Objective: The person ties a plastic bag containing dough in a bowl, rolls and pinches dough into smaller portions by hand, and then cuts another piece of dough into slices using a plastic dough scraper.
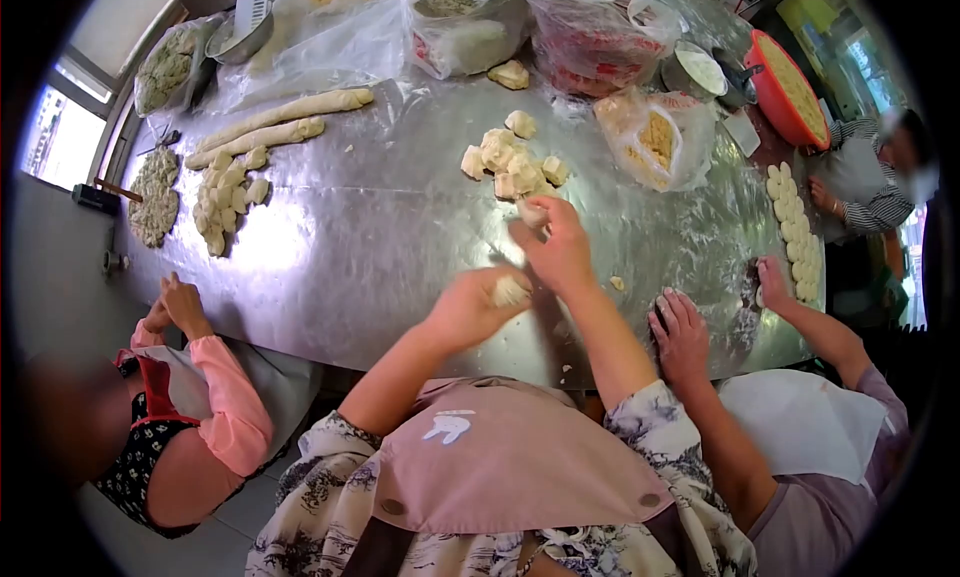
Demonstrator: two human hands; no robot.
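Observation:
My left hand (466,309) is closed around a pale piece of dough (511,291), just above the metal table. Farther forward, my right hand (558,245) pinches a smaller dough piece (532,213) at the near edge of a dough pile (510,159). That pile is made of several cut, cream-coloured chunks, some stacked on others. A small dough scrap (617,283) lies to the right of my right forearm.
Dough ropes (280,122) and cut dough pieces (228,199) lie left. Plastic bags (600,37) and a red basin (790,89) stand at the back. Rows of shaped dough (793,227) line the right edge. Co-workers' hands (682,335) rest around the metal table (400,227).

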